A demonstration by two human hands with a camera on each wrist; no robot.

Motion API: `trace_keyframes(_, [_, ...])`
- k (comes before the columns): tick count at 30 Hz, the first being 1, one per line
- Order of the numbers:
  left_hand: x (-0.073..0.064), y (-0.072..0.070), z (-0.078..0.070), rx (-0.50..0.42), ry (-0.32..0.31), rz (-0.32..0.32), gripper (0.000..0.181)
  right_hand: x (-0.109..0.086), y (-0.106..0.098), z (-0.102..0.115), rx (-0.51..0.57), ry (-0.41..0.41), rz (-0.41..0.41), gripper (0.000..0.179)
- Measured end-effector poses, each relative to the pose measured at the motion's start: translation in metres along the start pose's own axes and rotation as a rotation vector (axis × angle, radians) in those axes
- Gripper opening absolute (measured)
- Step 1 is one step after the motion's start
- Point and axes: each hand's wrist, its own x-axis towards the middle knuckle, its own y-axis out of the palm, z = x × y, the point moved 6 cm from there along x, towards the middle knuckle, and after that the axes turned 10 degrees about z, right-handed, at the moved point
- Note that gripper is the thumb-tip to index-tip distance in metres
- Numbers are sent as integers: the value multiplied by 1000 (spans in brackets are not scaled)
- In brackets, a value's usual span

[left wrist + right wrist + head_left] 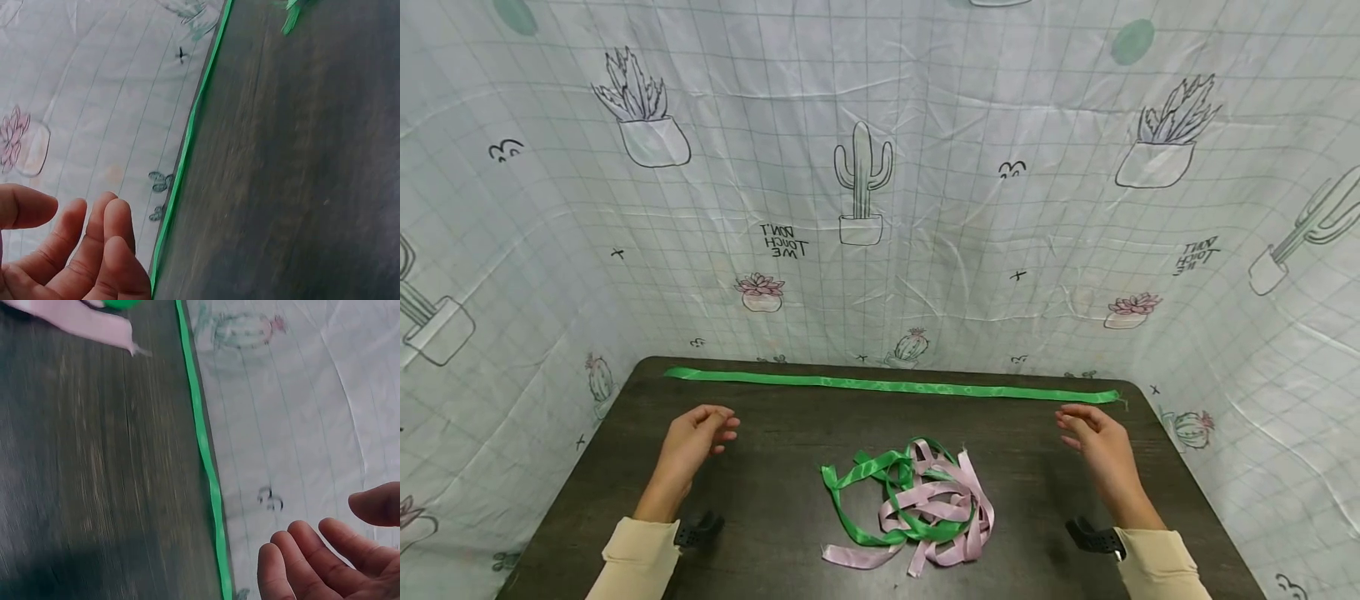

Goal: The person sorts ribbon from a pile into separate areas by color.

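Note:
A long green ribbon (pixel 865 384) lies stretched flat along the table's back edge. In the middle of the table is a loose tangle of pink ribbon (pixel 977 500) and green ribbon (pixel 857 533). My left hand (pixel 696 437) hovers over the left side, just in front of the long ribbon's left end, fingers loosely bent and holding nothing. On the other side my right hand (pixel 1097 442) is held near that ribbon's right end, also holding nothing. Both wrist views show a gap between thumb and fingers.
The dark wooden table (pixel 767 467) has rounded back corners. A white grid-patterned cloth (pixel 940 208) with cactus drawings hangs behind it and along both sides. Black straps (pixel 700 531) sit on both wrists.

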Motion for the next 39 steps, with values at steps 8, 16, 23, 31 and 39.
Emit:
trace_keyframes(8, [-7, 17, -3, 20, 19, 25, 34, -4, 28, 13, -45, -9, 68, 42])
trace_keyframes(16, [-10, 33, -5, 40, 21, 66, 30, -10, 44, 23, -74, -3, 86, 40])
trace_keyframes(23, [-11, 47, -3, 70, 39, 87, 25, -15, 63, 33, -109, -77, 107, 33])
trace_keyframes(31, [-12, 69, -6, 130, 119, 171, 18, -25, 94, 46, -197, -159, 144, 26])
trace_keyframes(39, [-17, 93, -8, 117, 188, 284, 19, -34, 131, 60, -187, -216, 208, 21])
